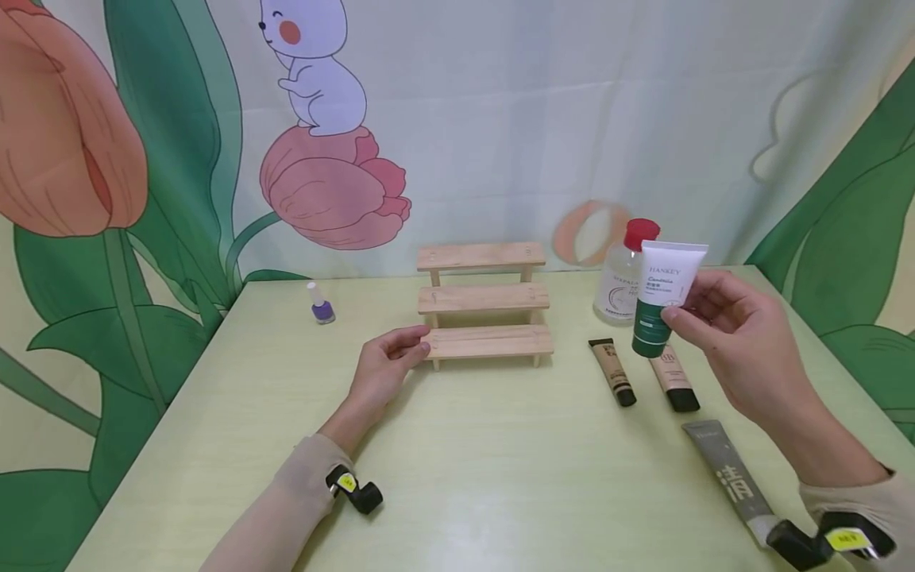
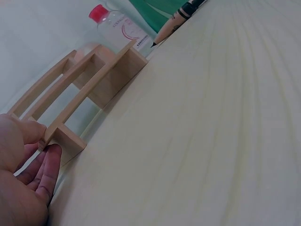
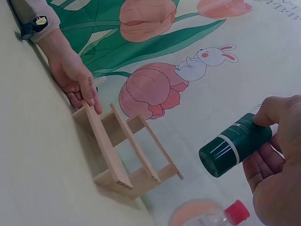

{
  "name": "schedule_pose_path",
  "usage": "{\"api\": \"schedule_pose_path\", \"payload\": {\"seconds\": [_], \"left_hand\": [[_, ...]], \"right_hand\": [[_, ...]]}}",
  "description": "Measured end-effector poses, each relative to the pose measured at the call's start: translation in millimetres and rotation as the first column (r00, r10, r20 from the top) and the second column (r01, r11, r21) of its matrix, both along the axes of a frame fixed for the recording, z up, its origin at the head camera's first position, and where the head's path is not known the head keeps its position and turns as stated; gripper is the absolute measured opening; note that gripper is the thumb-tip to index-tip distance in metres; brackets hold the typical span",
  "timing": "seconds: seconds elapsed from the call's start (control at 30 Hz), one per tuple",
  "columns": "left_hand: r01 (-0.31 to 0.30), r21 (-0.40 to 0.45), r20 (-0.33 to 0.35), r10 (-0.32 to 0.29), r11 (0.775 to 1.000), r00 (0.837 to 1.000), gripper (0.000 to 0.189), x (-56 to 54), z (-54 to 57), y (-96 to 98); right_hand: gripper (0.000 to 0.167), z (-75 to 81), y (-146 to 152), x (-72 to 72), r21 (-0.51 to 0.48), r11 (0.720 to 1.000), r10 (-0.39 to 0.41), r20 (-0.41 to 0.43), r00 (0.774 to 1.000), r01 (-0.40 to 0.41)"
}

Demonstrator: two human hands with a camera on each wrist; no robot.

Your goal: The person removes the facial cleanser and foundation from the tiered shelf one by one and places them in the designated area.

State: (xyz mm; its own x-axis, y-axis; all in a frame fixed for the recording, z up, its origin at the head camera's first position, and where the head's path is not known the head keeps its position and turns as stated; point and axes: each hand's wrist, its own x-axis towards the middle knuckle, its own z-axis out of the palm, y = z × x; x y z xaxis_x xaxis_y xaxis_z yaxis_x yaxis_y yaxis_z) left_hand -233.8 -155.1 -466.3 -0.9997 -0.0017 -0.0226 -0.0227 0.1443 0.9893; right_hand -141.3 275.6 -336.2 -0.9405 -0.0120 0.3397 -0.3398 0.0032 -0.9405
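Observation:
In the head view a three-step wooden rack (image 1: 490, 343) stands at the back middle of the table. My left hand (image 1: 380, 367) pinches the left end of its lowest step; in the left wrist view the thumb lies above the board and the fingers below. My right hand (image 1: 747, 349) holds a white-and-green squeeze tube (image 1: 650, 327) in the air, cap down, between thumb and fingers. The tube partly covers a clear bottle with a red cap (image 1: 616, 287) and a pink BB cream tube (image 1: 673, 380). In the right wrist view the tube's green cap (image 3: 218, 157) points towards the rack.
A small tan tube with a black cap (image 1: 612, 372) lies right of the rack. Nearer me lies a grey tube (image 1: 731, 477), its end partly hidden by the right wrist camera. A purple nail polish bottle (image 1: 322, 308) stands at the back left. A printed curtain (image 1: 486, 143) hangs behind.

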Motion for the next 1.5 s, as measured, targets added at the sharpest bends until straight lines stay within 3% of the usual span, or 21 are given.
{"api": "schedule_pose_path", "payload": {"seconds": [0.33, 0.43, 0.5, 0.57, 0.67, 0.83, 1.07, 1.37, 1.5], "left_hand": [[0.005, 0.0, 0.002, -0.005, 1.0, 1.0, 0.029, -0.6, 1.8, 0.9], [0.005, 0.0, -0.002, -0.005, 1.0, 1.0, 0.029, -0.5, 2.6, 1.2], [0.005, 0.004, -0.006, -0.005, 1.0, 1.0, 0.029, -0.9, 2.8, 1.2], [0.004, 0.005, -0.006, -0.004, 1.0, 1.0, 0.028, -1.5, 2.8, 1.1], [0.006, 0.009, -0.004, -0.006, 1.0, 1.0, 0.028, -1.3, 3.0, 1.5], [0.01, 0.01, -0.002, -0.01, 1.0, 1.0, 0.028, -1.2, 2.2, 1.6], [0.012, 0.003, 0.001, -0.012, 1.0, 1.0, 0.028, -1.0, 2.1, 1.5], [0.006, 0.011, -0.002, -0.006, 1.0, 1.0, 0.028, -1.0, 0.9, 0.5], [0.005, 0.009, 0.0, -0.005, 1.0, 1.0, 0.029, -0.3, -0.3, -0.4]], "right_hand": [[0.038, -29.0, 17, 26.9, -0.004, 1.0, -0.023, 0.124, 0.992, 0.024], [0.038, -39.3, 19, 34.1, 0.114, 0.991, -0.086, 0.175, 0.981, 0.067], [0.04, -46.0, 19, 37.6, 0.226, 0.969, -0.146, 0.21, 0.967, 0.098], [0.042, -51.5, 19, 40.9, 0.355, 0.927, -0.218, 0.242, 0.946, 0.123], [0.052, -58.9, 18, 45.0, 0.464, 0.876, -0.283, 0.273, 0.919, 0.132], [0.056, -69.2, 17, 52.1, 0.553, 0.828, -0.317, 0.315, 0.895, 0.099], [0.055, -84.4, 14, 64.1, 0.568, 0.823, -0.268, 0.362, 0.893, 0.016], [0.062, -92.3, 11, 67.8, 0.578, 0.812, -0.264, 0.488, 0.832, -0.081], [0.065, -96.7, 11, 67.8, 0.612, 0.782, -0.272, 0.501, 0.821, -0.114]]}}
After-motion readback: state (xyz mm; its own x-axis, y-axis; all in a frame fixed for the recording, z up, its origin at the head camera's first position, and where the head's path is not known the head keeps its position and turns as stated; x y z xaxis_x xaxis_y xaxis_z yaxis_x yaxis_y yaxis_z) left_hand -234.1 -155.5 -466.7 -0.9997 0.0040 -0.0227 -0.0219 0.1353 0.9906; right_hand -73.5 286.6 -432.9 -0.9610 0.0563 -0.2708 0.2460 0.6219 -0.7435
